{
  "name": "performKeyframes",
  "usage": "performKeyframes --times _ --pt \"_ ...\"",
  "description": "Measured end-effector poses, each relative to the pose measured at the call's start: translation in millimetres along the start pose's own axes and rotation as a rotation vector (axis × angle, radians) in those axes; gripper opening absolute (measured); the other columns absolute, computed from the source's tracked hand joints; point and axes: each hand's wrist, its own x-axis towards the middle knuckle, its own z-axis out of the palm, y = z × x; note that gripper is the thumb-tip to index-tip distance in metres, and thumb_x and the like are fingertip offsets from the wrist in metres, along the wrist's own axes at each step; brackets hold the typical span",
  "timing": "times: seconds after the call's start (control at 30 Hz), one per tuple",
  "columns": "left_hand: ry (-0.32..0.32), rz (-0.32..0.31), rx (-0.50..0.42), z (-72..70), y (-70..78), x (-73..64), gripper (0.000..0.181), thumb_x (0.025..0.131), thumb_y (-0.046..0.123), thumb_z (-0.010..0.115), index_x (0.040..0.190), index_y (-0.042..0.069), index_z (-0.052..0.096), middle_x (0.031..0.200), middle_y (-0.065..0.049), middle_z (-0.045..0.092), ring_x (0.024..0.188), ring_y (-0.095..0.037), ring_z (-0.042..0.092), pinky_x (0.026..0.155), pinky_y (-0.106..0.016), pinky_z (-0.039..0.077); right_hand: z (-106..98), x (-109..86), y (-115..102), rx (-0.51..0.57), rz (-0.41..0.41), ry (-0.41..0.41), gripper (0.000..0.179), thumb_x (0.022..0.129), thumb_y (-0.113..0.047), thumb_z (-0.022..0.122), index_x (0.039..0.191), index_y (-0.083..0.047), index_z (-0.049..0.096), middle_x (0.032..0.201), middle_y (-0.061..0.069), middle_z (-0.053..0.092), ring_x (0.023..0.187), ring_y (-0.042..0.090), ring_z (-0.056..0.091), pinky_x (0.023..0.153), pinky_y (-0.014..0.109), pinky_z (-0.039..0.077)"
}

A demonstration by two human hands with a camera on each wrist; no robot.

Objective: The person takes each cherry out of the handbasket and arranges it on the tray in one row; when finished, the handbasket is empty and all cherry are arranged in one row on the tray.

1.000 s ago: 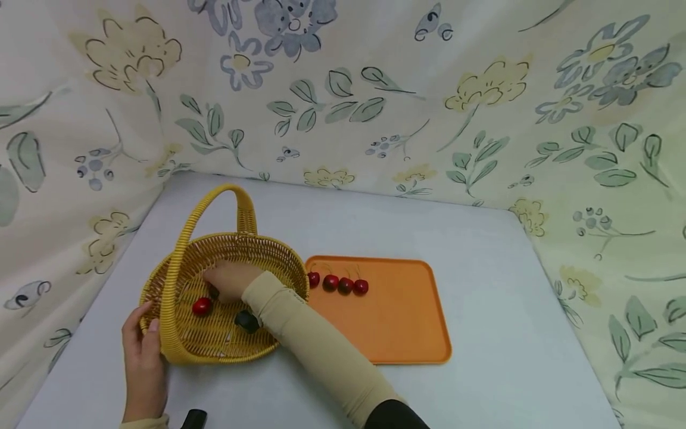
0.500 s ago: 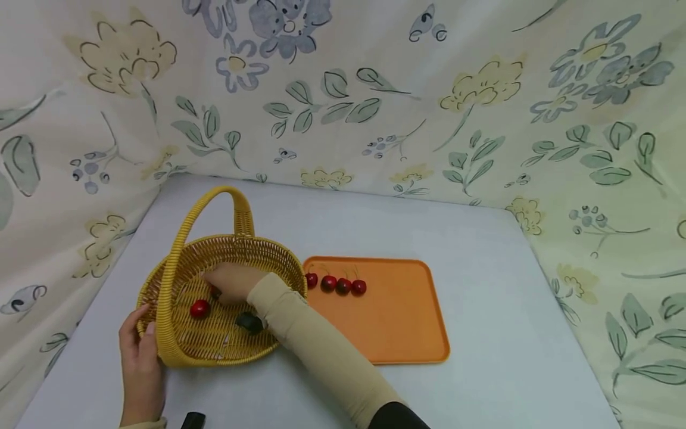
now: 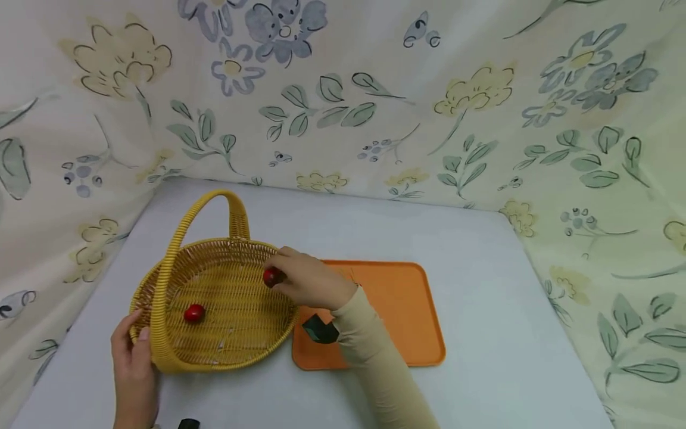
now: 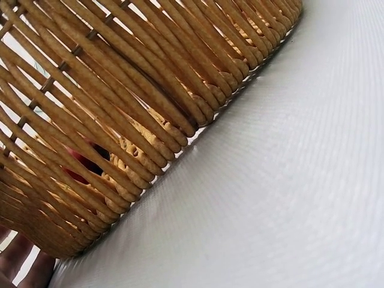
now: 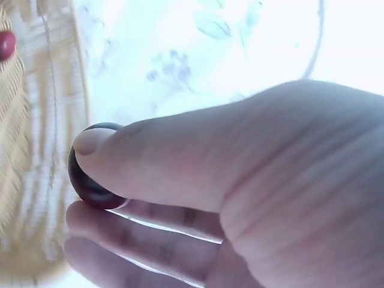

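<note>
My right hand (image 3: pixel 313 283) pinches a dark red cherry (image 3: pixel 272 276) between thumb and fingers, above the right rim of the yellow wicker basket (image 3: pixel 230 310). Close up in the right wrist view, the thumb presses on that held cherry (image 5: pixel 90 183). Another cherry (image 3: pixel 194 313) lies on the basket floor, towards the left. My left hand (image 3: pixel 134 375) grips the basket's left side near the foot of its handle. Through the weave in the left wrist view, a bit of red cherry (image 4: pixel 87 165) shows.
An orange tray (image 3: pixel 396 322) lies right of the basket. Thin stems show on it past my right hand, which hides the cherries there. The basket handle (image 3: pixel 174 238) arches up on the left. Patterned cloth (image 3: pixel 343 119) hangs behind the white table (image 3: pixel 471 286).
My right hand has lifted a cherry from inside the basket and moved right, to the rim beside the tray. My left hand still holds the basket. The head view has shifted slightly.
</note>
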Motion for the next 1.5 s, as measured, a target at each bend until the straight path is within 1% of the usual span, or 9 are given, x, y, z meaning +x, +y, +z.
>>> performKeyframes --times 0.13,0.3,0.4,0.5,0.67,0.83,1.03,1.13,1.5 --pt "0.004 -0.006 -0.014 -3.2 0.3 -1.5 0.039 0.104 0.023 0.036 0.143 0.024 0.033 0.149 0.009 0.021 0.14 -0.004 0.014 0.107 -0.009 0.021 1.4 -27.1 21.0 0.04 0.01 0.061 0.033 0.093 -0.011 0.06 0.126 -0.007 0.056 0.119 0.003 0.056 0.095 0.01 0.056 0.078 0.017 0.047" --pt "-0.004 0.011 -0.023 -3.1 1.7 -1.2 0.039 0.104 0.023 0.036 0.143 0.025 0.033 0.15 0.009 0.02 0.139 -0.004 0.016 0.106 -0.008 0.022 9.1 -59.0 53.6 0.141 0.062 0.116 0.033 0.093 -0.007 0.062 0.125 -0.004 0.054 0.116 0.006 0.059 0.102 0.018 0.058 0.086 0.031 0.051" --pt "-0.005 0.021 -0.053 -1.5 2.5 0.6 0.039 0.104 0.022 0.037 0.143 0.024 0.034 0.149 0.008 0.022 0.138 -0.008 0.02 0.101 -0.008 0.027 11.3 -77.6 73.1 0.173 0.149 0.159 0.031 0.092 -0.008 0.063 0.122 -0.004 0.055 0.115 0.007 0.061 0.102 0.021 0.059 0.087 0.039 0.05" --pt "-0.009 0.018 -0.075 0.0 1.8 2.0 0.039 0.104 0.022 0.037 0.143 0.023 0.035 0.147 0.007 0.024 0.136 -0.011 0.023 0.095 -0.008 0.031 13.6 -94.4 92.2 0.168 0.259 0.2 0.03 0.091 -0.008 0.064 0.12 -0.006 0.056 0.113 0.006 0.062 0.104 0.023 0.059 0.088 0.041 0.05" --pt "-0.006 0.016 -0.033 0.7 2.4 1.5 0.039 0.104 0.023 0.036 0.142 0.025 0.034 0.148 0.007 0.023 0.134 -0.01 0.027 0.09 -0.007 0.034 17.8 -113.7 113.8 0.16 0.427 0.238 0.031 0.089 -0.006 0.066 0.119 -0.007 0.058 0.113 0.006 0.063 0.104 0.026 0.058 0.086 0.042 0.051" --pt "0.018 -0.011 -0.033 1.6 4.5 -0.3 0.037 0.104 0.024 0.037 0.141 0.027 0.035 0.144 0.007 0.027 0.123 -0.009 0.036 0.082 -0.007 0.037 26.0 -119.4 124.1 0.169 0.478 0.25 0.031 0.088 -0.004 0.066 0.118 -0.007 0.059 0.113 0.005 0.062 0.106 0.025 0.058 0.089 0.042 0.049" --pt "-0.005 0.018 -0.087 3.4 5.6 1.8 0.038 0.103 0.021 0.038 0.141 0.022 0.035 0.142 0.004 0.029 0.122 -0.01 0.037 0.082 -0.008 0.04 40.3 -118.6 131.1 0.153 0.45 0.263 0.03 0.087 -0.002 0.067 0.116 -0.007 0.06 0.113 0.005 0.062 0.104 0.024 0.059 0.09 0.041 0.049" --pt "-0.006 0.011 -0.094 4.0 4.8 2.5 0.037 0.103 0.02 0.038 0.14 0.022 0.036 0.141 0.004 0.03 0.12 -0.01 0.039 0.081 -0.008 0.041 44.0 -117.3 133.3 0.153 0.44 0.27 0.031 0.085 -0.001 0.068 0.114 -0.007 0.06 0.112 0.006 0.062 0.103 0.024 0.059 0.089 0.041 0.049" --pt "-0.001 0.015 -0.115 4.8 6.6 2.7 0.037 0.103 0.02 0.038 0.141 0.021 0.036 0.142 0.003 0.03 0.12 -0.01 0.038 0.081 -0.008 0.041 46.1 -115.2 137.9 0.151 0.414 0.264 0.033 0.086 -0.003 0.069 0.117 -0.008 0.061 0.114 0.005 0.062 0.105 0.023 0.059 0.091 0.04 0.048"
